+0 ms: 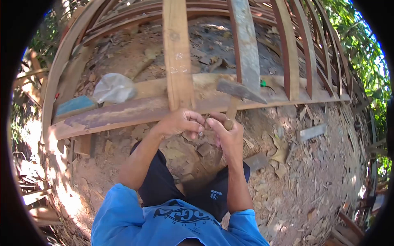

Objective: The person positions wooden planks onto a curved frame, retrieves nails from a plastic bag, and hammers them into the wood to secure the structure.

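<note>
My left hand (183,124) is closed in front of the wooden beam, its fingertips pinched on something small that I cannot make out. Close beside it, my right hand (225,130) is wrapped round the wooden handle of a hammer (241,91), whose metal head points up and lies over the beam. The fingertips of both hands nearly meet. Behind my left hand, an upright plank (177,53) with pencil marks rests against the long horizontal beam (135,110).
A crumpled plastic bag (114,87) and a blue block (74,105) lie on the beam's left part. Several upright slats, one greyish (247,45), stand to the right. A small green object (263,83) sits by the beam. Wood offcuts (312,133) and dry leaves litter the dirt.
</note>
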`<state>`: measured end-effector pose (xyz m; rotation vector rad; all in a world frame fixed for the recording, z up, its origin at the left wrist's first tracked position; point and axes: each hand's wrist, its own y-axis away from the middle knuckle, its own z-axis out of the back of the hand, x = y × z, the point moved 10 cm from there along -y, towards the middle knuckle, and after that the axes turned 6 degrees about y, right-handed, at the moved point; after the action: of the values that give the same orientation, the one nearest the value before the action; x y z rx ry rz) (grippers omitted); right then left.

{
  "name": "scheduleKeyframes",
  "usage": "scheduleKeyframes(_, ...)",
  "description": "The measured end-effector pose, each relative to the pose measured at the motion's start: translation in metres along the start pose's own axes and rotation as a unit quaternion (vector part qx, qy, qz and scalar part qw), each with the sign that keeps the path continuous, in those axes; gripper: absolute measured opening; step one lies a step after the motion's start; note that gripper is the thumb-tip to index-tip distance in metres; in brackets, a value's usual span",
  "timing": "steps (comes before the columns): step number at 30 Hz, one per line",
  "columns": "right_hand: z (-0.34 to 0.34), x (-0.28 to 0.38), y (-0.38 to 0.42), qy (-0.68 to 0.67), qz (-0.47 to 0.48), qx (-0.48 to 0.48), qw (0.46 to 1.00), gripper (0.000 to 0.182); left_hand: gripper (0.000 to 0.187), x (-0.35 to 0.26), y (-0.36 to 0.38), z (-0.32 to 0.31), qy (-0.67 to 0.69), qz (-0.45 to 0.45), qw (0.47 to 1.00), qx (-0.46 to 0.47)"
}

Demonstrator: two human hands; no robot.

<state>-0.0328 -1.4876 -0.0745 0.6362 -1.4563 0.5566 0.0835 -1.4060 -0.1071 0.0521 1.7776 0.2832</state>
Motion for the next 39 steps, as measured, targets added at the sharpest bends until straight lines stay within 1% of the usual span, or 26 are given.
scheduleKeyframes(4, 0.008, -0.011, 0.006, 0.041, -0.021, 0.037, 0.998, 0.026, 0.024, 0.021, -0.012, -0.028, 0.022, -0.012, 0.999, 0.034)
scheduleKeyframes(7, 0.005, -0.028, 0.004, 0.013, -0.03, 0.02, 0.999, 0.021, 0.019, 0.035, -0.01, -0.027, 0.072, -0.019, 0.997, 0.008)
scheduleKeyframes(10, -0.008, -0.025, 0.008, -0.024, -0.006, -0.022, 0.999, 0.017, 0.021, 0.041, 0.001, -0.021, 0.101, -0.073, 0.992, -0.032)
scheduleKeyframes(12, -0.017, -0.022, 0.009, -0.017, -0.006, -0.046, 0.999, 0.016, 0.022, 0.039, 0.014, -0.016, 0.141, -0.125, 0.98, -0.056)
scheduleKeyframes(13, -0.027, -0.019, 0.009, -0.017, -0.004, -0.049, 0.999, 0.015, 0.023, 0.034, 0.026, -0.008, 0.156, -0.156, 0.972, -0.077)
scheduleKeyframes(16, -0.053, -0.015, 0.01, -0.142, 0.018, -0.035, 0.989, 0.012, 0.025, 0.032, 0.051, 0.011, 0.209, -0.169, 0.953, -0.139)
scheduleKeyframes(19, -0.079, -0.008, 0.004, -0.206, 0.017, 0.002, 0.978, 0.014, 0.025, 0.03, 0.062, 0.022, 0.236, -0.133, 0.953, -0.135)
scheduleKeyframes(22, -0.096, -0.011, -0.001, -0.164, -0.035, 0.011, 0.986, 0.016, 0.022, 0.024, 0.085, 0.052, 0.207, -0.117, 0.949, -0.207)
scheduleKeyframes(23, -0.091, -0.012, 0.001, -0.153, -0.031, 0.017, 0.988, 0.016, 0.02, 0.009, 0.102, 0.065, 0.201, -0.131, 0.937, -0.255)
scheduleKeyframes(24, -0.084, -0.013, 0.002, -0.138, -0.028, 0.023, 0.99, 0.016, 0.019, 0.006, 0.119, 0.091, 0.174, -0.168, 0.924, -0.297)
scheduleKeyframes(25, -0.081, -0.015, 0.002, -0.13, -0.02, 0.038, 0.991, 0.017, 0.018, -0.002, 0.142, 0.109, 0.185, -0.175, 0.905, -0.341)
scheduleKeyframes(26, -0.074, -0.02, 0.003, -0.126, -0.019, 0.032, 0.991, 0.017, 0.02, -0.001, 0.159, 0.131, 0.212, -0.227, 0.885, -0.347)
scheduleKeyframes(28, -0.058, -0.026, 0.006, -0.122, -0.014, 0.027, 0.992, 0.018, 0.024, 0.001, 0.174, 0.143, 0.183, -0.226, 0.889, -0.354)
scheduleKeyframes(31, -0.04, -0.038, 0.01, -0.096, -0.029, 0.005, 0.995, 0.019, 0.026, 0.045, 0.173, 0.16, 0.107, -0.113, 0.905, -0.396)
scheduleKeyframes(34, -0.026, -0.05, 0.015, -0.074, -0.042, -0.013, 0.996, 0.02, 0.029, 0.092, 0.168, 0.186, 0.006, -0.02, 0.918, -0.397)
scheduleKeyframes(37, -0.015, -0.065, 0.022, -0.057, -0.064, -0.03, 0.996, 0.021, 0.026, 0.187, 0.152, 0.208, 0.058, 0.038, 0.923, -0.379)
scheduleKeyframes(39, -0.007, -0.08, 0.029, -0.04, -0.073, -0.035, 0.996, 0.021, 0.023, 0.236, 0.126, 0.207, -0.078, 0.02, 0.937, -0.339)
